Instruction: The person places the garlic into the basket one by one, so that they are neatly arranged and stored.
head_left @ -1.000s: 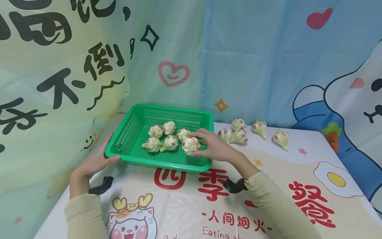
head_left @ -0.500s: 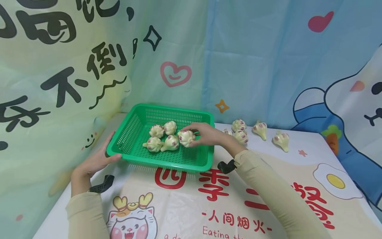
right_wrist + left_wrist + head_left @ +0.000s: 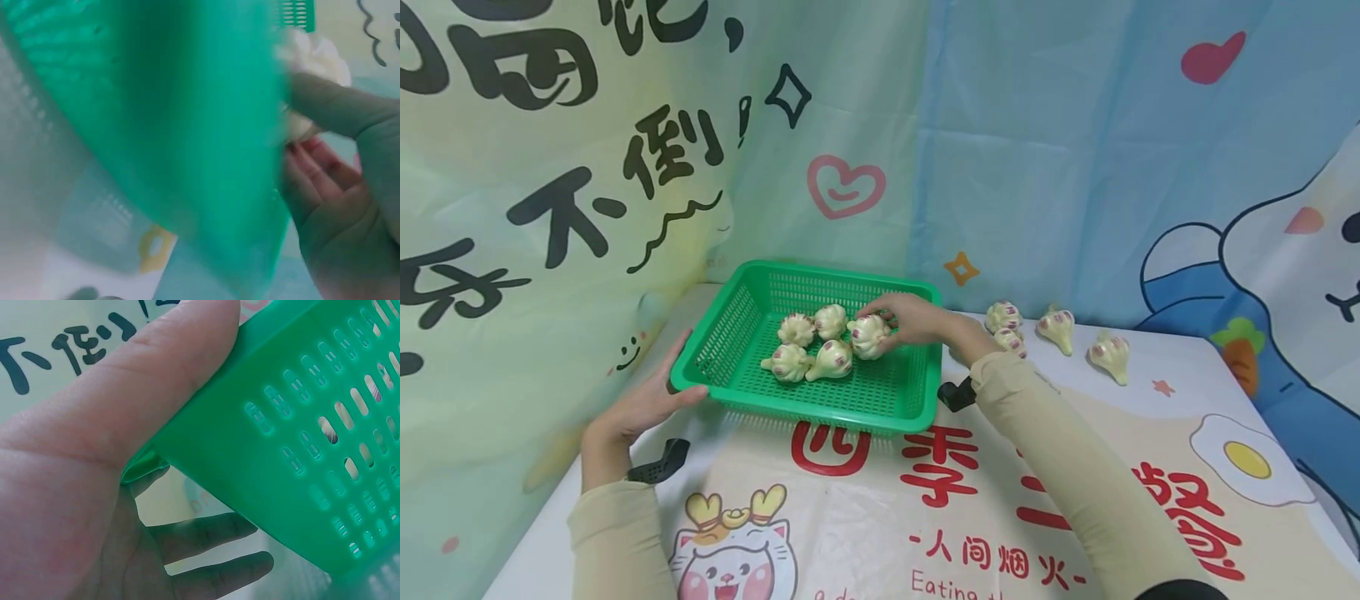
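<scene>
My right hand [image 3: 908,319] holds a garlic bulb [image 3: 868,337], whitish with purple-red patches, inside the green plastic basket [image 3: 820,414]. In the right wrist view, the thumb and fingers grip the pale bulb [image 3: 319,56], while the blurred basket wall covers part of it. Just left of the held bulb, several more garlic bulbs [image 3: 788,364] lie on the basket's floor. My left hand [image 3: 643,404] holds the basket at its left front corner. In the left wrist view, the thumb [image 3: 181,356] lies over the rim and the other fingers [image 3: 206,536] are beneath it, outside the wall.
Right of the basket, several garlic bulbs [image 3: 1108,357] lie along the back of the table; my right forearm partly overlaps that group in view. A printed cloth [image 3: 850,533] covers the table. Printed curtains [image 3: 1022,167] rise directly behind the basket and along the left side.
My right hand has moved left and farther back within the basket, carrying the garlic bulb toward the other bulbs. My left hand has stayed on the basket's corner.
</scene>
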The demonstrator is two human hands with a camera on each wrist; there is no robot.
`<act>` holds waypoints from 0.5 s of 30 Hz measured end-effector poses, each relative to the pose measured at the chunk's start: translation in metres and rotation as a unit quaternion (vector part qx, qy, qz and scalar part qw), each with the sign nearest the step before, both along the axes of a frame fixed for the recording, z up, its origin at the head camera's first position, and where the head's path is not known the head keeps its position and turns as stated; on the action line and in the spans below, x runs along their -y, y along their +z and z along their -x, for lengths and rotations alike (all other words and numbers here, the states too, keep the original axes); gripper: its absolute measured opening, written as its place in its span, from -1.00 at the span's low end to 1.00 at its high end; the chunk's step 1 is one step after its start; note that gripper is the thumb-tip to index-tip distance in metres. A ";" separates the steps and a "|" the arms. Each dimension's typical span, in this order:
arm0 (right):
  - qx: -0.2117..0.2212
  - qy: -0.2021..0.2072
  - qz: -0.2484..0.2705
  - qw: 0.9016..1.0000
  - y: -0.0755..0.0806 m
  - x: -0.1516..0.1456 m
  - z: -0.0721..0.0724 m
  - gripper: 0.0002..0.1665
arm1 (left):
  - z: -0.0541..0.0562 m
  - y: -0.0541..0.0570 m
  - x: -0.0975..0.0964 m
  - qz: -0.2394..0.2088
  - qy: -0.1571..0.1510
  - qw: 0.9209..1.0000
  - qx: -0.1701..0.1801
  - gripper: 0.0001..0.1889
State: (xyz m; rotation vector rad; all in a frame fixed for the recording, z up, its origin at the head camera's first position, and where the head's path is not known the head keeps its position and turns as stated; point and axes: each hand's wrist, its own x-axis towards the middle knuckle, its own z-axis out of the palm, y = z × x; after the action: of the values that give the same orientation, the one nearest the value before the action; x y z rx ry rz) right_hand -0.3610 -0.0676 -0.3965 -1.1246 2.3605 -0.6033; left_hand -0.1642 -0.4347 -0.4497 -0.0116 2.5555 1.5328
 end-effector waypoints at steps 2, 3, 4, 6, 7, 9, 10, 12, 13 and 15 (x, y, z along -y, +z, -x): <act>-0.004 0.001 -0.003 1.000 0.005 -0.001 0.002 -0.26 | 0.000 0.000 0.000 -0.003 -0.002 1.000 -0.001 0.01; -0.004 0.002 -0.002 1.000 0.008 -0.001 0.003 -0.26 | 0.001 0.000 0.000 -0.003 -0.002 1.000 -0.002 0.01; -0.006 0.002 -0.001 1.000 0.011 0.000 0.004 -0.26 | 0.001 0.001 0.000 -0.004 -0.003 1.000 -0.003 0.01; -0.003 0.003 0.007 1.000 0.016 0.002 0.004 -0.26 | 0.001 0.001 0.001 -0.007 -0.003 1.000 -0.004 0.00; -0.003 0.006 0.010 1.000 0.018 0.004 0.004 -0.27 | 0.000 0.001 0.001 -0.008 -0.002 1.000 -0.004 0.00; 0.004 0.010 0.016 1.000 0.018 0.008 0.003 -0.27 | 0.000 0.001 0.000 -0.009 -0.002 1.000 -0.004 0.01; 0.007 0.013 0.018 1.000 0.018 0.010 0.002 -0.27 | 0.000 0.001 0.000 -0.011 -0.002 1.000 -0.003 0.01; 0.014 0.017 0.021 1.000 0.014 0.013 0.001 -0.26 | 0.000 0.001 -0.001 -0.012 -0.002 1.000 -0.002 0.02; 0.019 0.018 0.025 0.999 0.012 0.015 0.001 -0.26 | 0.000 0.001 -0.001 -0.011 -0.002 1.000 -0.001 0.02; 0.025 0.016 0.029 0.999 0.008 0.019 0.001 -0.26 | -0.001 0.001 -0.001 -0.008 0.000 1.000 0.000 0.02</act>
State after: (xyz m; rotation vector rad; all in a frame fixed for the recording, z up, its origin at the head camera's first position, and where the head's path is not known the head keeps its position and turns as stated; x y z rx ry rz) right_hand -0.3619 -0.0866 -0.3886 -1.1574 2.2921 -0.6857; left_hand -0.1637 -0.4340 -0.4487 -0.0090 2.5430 1.5521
